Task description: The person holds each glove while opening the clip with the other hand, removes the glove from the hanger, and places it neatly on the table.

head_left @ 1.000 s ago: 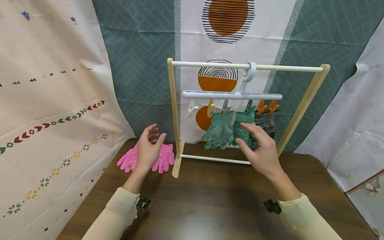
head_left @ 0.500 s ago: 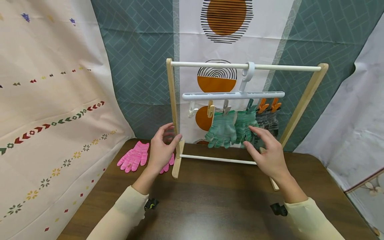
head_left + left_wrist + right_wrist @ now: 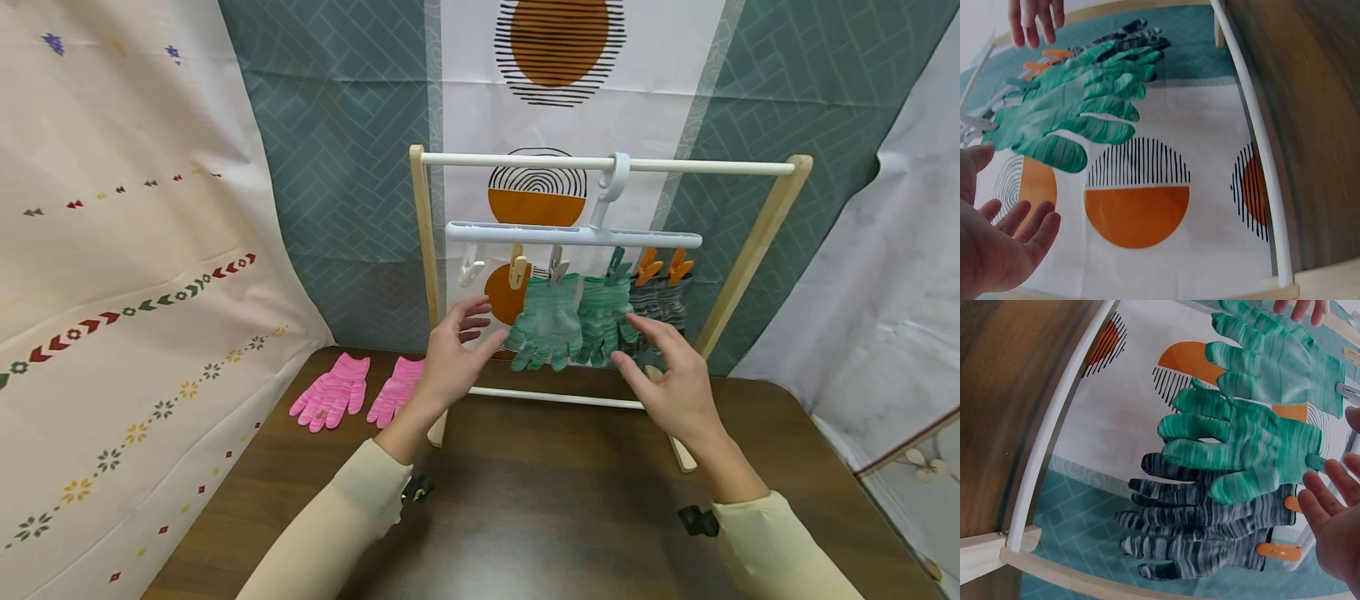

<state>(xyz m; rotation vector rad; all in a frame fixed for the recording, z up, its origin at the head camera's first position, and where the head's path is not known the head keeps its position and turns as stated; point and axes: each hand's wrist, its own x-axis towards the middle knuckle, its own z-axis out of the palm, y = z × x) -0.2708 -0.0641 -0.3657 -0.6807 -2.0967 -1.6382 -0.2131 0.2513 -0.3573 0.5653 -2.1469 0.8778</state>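
Note:
My left hand (image 3: pixel 461 354) is raised just left of a green glove (image 3: pixel 547 321), its fingers loosely bent around nothing. A grey peg (image 3: pixel 556 265) clips that glove to a white hanger (image 3: pixel 573 234). Beside it hangs a second green glove (image 3: pixel 1235 440) on a teal peg (image 3: pixel 1315 462). My right hand (image 3: pixel 670 379) hovers in front of this second glove, thumb and fingers apart, holding nothing. Behind and to the right, dark grey striped gloves (image 3: pixel 1204 550) hang from orange pegs (image 3: pixel 1279 551). In the head view, my right hand partly hides them.
A wooden rack with a white top rail (image 3: pixel 517 160) carries the hanger. At the hanger's left end, a white peg (image 3: pixel 470 265) and a beige peg (image 3: pixel 517 268) hold nothing. Two pink gloves (image 3: pixel 333 392) lie on the brown table (image 3: pixel 540 500), left of the rack.
My left hand has moved right, from over the pink gloves past the rack's left post to near the left green glove. My right hand has shifted slightly right.

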